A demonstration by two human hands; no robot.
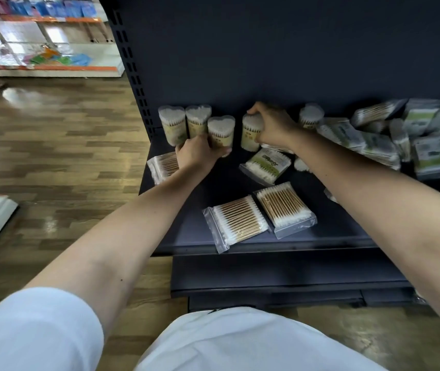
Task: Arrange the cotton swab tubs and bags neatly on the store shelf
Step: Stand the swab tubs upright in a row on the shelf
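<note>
- Shelf (267, 245) front edge: two clear zip bags (237, 223) of wooden-stem swabs lie flat, side by side, skewed.
- Mid-shelf: left hand (200, 153) curls round the base of the third tub (221, 131). Right hand (272, 127) wraps over the top and side of the fourth tub (251, 132). Both tubs are upright, with a gap between them.
- Judgement: slide rather than lift, close the gap, and square both against the back-left pair (184, 123).
- Far right: lone tub (310, 116) and heaped bags (401, 135), unsorted.
</note>
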